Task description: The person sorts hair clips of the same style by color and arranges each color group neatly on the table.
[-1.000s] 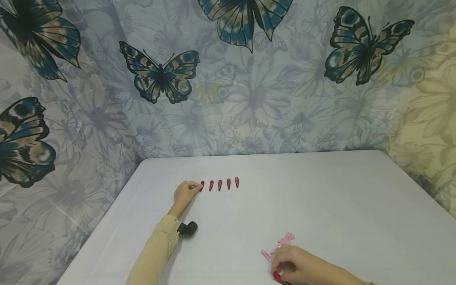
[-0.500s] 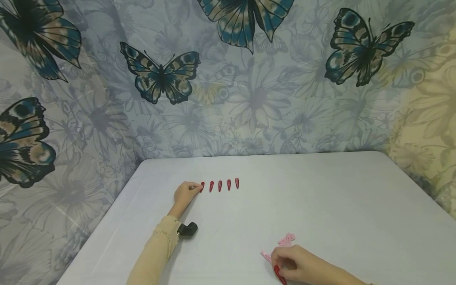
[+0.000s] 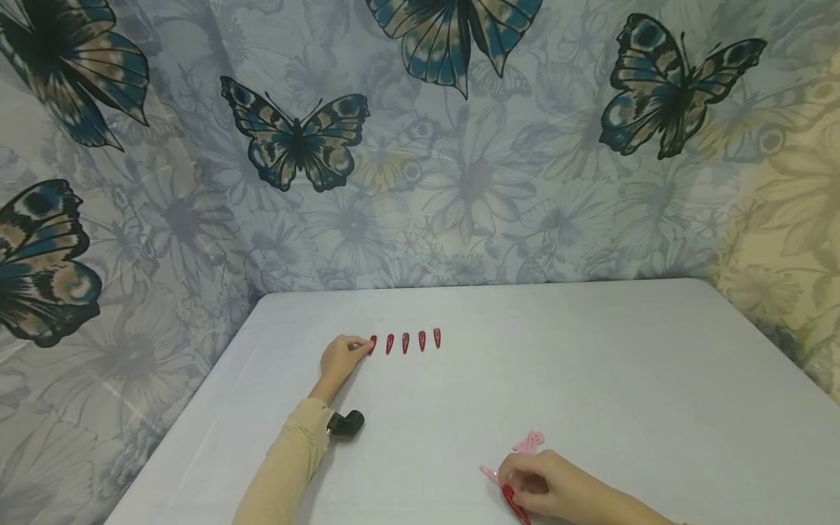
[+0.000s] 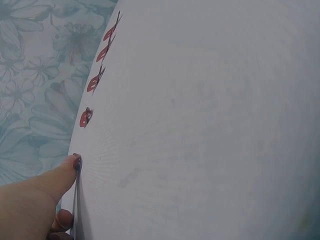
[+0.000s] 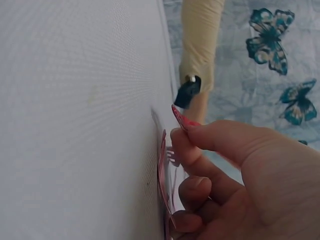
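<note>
On the white table, several red snap hair clips (image 3: 405,343) stand in a row towards the back. My left hand (image 3: 339,360) is at the row's left end, thumb and fingers pinching the leftmost red hair clip (image 3: 373,344). In the left wrist view the thumb tip partly covers that clip, and the other red clips (image 4: 86,118) stretch away beyond it. Near the front, my right hand (image 3: 554,485) holds another red hair clip (image 3: 515,504) between thumb and forefinger, raised off the table in the right wrist view. Pink hair clips (image 3: 529,441) lie loosely just behind and beside this hand, partly hidden by it.
The white table (image 3: 623,379) reaches back to a wall covering (image 3: 472,197) printed with butterflies and flowers. A black wrist camera (image 3: 346,423) sits on the left sleeve (image 3: 289,452).
The red hair clip in my right hand has turned to a steeper slant, its rounded end moving up. My left hand stays in place at the row.
</note>
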Demonstrator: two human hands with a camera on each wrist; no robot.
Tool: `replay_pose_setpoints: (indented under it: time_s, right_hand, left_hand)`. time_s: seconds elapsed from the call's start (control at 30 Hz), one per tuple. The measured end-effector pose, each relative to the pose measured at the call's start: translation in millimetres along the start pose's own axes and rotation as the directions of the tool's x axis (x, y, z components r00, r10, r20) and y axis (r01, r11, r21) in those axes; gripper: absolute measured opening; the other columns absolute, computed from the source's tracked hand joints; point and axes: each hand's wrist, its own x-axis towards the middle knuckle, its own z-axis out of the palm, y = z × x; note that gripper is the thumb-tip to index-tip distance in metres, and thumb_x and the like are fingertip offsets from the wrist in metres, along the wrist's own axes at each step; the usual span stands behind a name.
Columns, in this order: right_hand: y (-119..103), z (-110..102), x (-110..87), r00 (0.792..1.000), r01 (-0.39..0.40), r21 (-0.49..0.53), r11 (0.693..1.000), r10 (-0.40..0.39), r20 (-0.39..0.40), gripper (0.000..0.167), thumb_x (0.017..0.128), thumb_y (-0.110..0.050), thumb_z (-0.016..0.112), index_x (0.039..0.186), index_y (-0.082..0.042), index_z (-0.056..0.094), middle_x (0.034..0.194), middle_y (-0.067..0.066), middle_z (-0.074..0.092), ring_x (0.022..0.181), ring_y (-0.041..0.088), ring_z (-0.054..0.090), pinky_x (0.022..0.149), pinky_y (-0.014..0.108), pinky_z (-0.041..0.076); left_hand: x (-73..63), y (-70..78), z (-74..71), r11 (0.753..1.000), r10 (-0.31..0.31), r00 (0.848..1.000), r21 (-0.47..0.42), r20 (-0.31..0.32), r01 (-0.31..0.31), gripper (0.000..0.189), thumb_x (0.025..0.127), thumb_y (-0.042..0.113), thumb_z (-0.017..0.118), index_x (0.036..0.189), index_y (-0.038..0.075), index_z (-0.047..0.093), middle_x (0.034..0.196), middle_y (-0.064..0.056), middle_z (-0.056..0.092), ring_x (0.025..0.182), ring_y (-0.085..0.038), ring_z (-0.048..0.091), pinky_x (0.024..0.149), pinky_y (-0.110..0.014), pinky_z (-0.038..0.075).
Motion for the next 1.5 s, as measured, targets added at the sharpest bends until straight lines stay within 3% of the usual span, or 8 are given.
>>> replay_pose_setpoints:
  time_s: [0.17, 0.47, 0.7, 0.87, 1.03, 1.27, 1.5]
  right_hand:
    - [0.1, -0.4, -0.6, 0.999, -0.012, 0.001, 1.0, 0.012, -0.043, 0.023, 0.08, 0.006, 0.06, 0.095, -0.011, 0.054, 0.066, -0.004, 0.053, 0.057, -0.008, 0.034, 0.044, 0.014, 0.035]
    - [2.0, -6.0, 1.6, 0.98, -0.076, 0.108, 0.991, 0.094, -0.175, 0.02, 0.075, 0.01, 0.062, 0.086, -0.007, 0.058, 0.069, 0.0, 0.058, 0.055, -0.001, 0.039, 0.044, 0.019, 0.038]
    - [1.1, -11.4, 0.9, 0.976, -0.093, 0.196, 0.976, 0.129, -0.178, 0.019, 0.078, 0.013, 0.056, 0.087, -0.004, 0.056, 0.07, 0.008, 0.06, 0.056, 0.005, 0.046, 0.045, 0.021, 0.041]
    - [1.7, -14.5, 0.1, 0.975, -0.105, 0.158, 0.982, 0.134, -0.179, 0.022, 0.081, 0.013, 0.053, 0.091, -0.007, 0.054, 0.068, 0.008, 0.057, 0.057, 0.003, 0.044, 0.045, 0.022, 0.039]
    - [-0.2, -22.8, 3.1, 0.962, -0.183, 0.136, 0.974, 0.206, -0.179, 0.019, 0.082, 0.01, 0.053, 0.091, -0.008, 0.053, 0.064, 0.012, 0.055, 0.056, 0.001, 0.042, 0.044, 0.021, 0.035]
    - [-4.6, -44.2, 13.0, 0.948, -0.237, 0.122, 0.964, 0.257, -0.189, 0.009, 0.085, 0.002, 0.055, 0.09, -0.005, 0.054, 0.061, 0.013, 0.058, 0.053, 0.024, 0.055, 0.052, 0.025, 0.041]
    - [-0.1, -61.7, 27.3, 0.927, -0.276, 0.092, 0.957, 0.29, -0.238, 0.005, 0.084, 0.001, 0.058, 0.087, -0.003, 0.057, 0.063, 0.009, 0.06, 0.057, 0.026, 0.056, 0.057, 0.029, 0.046]
  left_hand:
    - [0.8, 1.7, 0.3, 1.0, 0.007, 1.0, -0.015, -0.005, -0.007, 0.02, 0.078, 0.028, 0.069, 0.083, 0.01, 0.073, 0.066, 0.0, 0.047, 0.06, -0.015, 0.04, 0.055, -0.03, 0.033]
    - [0.4, -1.3, -2.3, 1.0, 0.015, 1.0, 0.008, -0.018, -0.015, 0.022, 0.077, 0.03, 0.07, 0.084, 0.009, 0.073, 0.067, -0.001, 0.049, 0.059, -0.016, 0.04, 0.054, -0.031, 0.034]
    - [0.7, 0.2, -1.7, 1.0, 0.026, 1.0, 0.006, -0.018, -0.026, 0.023, 0.077, 0.031, 0.07, 0.085, 0.01, 0.073, 0.065, -0.001, 0.047, 0.058, -0.016, 0.039, 0.054, -0.03, 0.033]
    - [1.2, 2.1, -0.6, 1.0, 0.028, 0.999, 0.005, -0.015, -0.028, 0.022, 0.077, 0.03, 0.07, 0.084, 0.009, 0.073, 0.065, -0.001, 0.047, 0.058, -0.016, 0.038, 0.053, -0.03, 0.033]
    - [0.8, 1.5, 0.1, 1.0, 0.018, 1.0, 0.004, -0.008, -0.018, 0.023, 0.077, 0.031, 0.07, 0.085, 0.009, 0.073, 0.067, -0.001, 0.048, 0.059, -0.016, 0.04, 0.054, -0.031, 0.034]
    - [-0.8, 1.0, -0.5, 1.0, 0.007, 1.0, 0.0, -0.004, -0.007, 0.024, 0.077, 0.032, 0.07, 0.086, 0.01, 0.073, 0.067, -0.001, 0.048, 0.058, -0.016, 0.04, 0.054, -0.03, 0.034]
    - [-0.7, 0.1, -1.2, 1.0, 0.009, 1.0, -0.007, -0.005, -0.009, 0.023, 0.077, 0.031, 0.07, 0.085, 0.009, 0.073, 0.067, -0.001, 0.048, 0.058, -0.016, 0.039, 0.054, -0.03, 0.033]
